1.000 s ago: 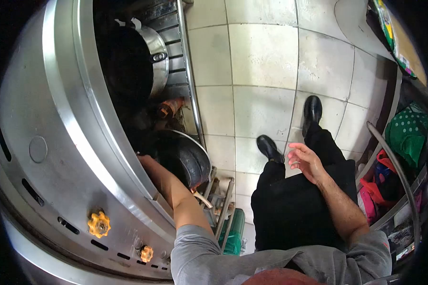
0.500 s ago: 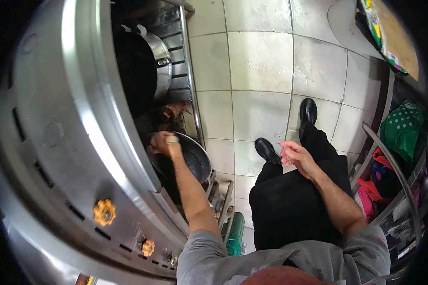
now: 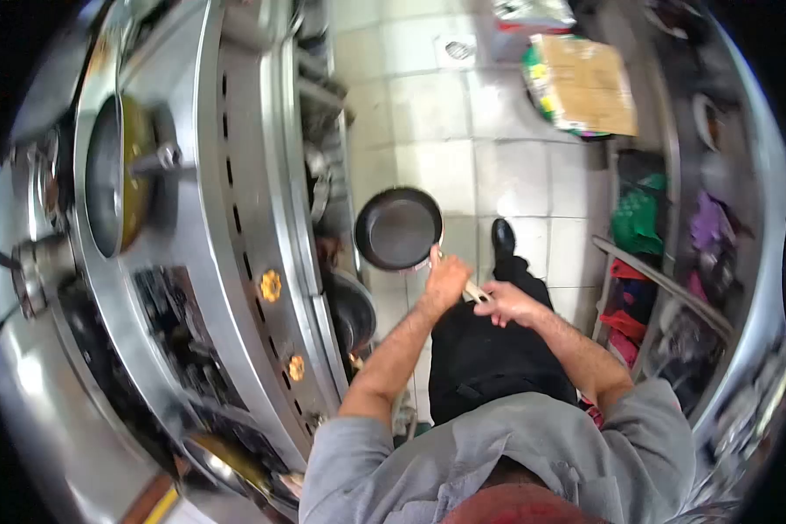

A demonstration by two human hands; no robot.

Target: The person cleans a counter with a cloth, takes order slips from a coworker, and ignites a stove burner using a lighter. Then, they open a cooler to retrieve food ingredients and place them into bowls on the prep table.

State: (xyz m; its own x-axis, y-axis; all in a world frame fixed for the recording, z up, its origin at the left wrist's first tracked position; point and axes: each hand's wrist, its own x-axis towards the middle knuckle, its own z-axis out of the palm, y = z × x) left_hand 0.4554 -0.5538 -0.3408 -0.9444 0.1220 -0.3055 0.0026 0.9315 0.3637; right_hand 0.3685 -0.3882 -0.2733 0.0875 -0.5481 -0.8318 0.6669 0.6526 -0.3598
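Observation:
A dark round frying pan [image 3: 399, 229] with a pale handle hangs over the tiled floor, in front of my body. My left hand [image 3: 448, 278] is wrapped round its handle near the pan. At the handle's far end, my right hand [image 3: 503, 303] has its fingers bent close to the tip; whether it grips the handle is hard to make out. Another dark pan [image 3: 349, 312] rests on the lower shelf left of my left forearm.
At left stands a steel stove [image 3: 196, 175] with yellow knobs [image 3: 271, 285] and a yellow-sided pan [image 3: 135, 175] on top. Cardboard [image 3: 585, 85] lies at the upper right. A shelf rail [image 3: 664, 284] and a green cloth [image 3: 637, 223] are at right.
My left hand has come out of the lower shelf with the frying pan. My right hand has moved left to the handle's end. The view has shifted, showing the stove top.

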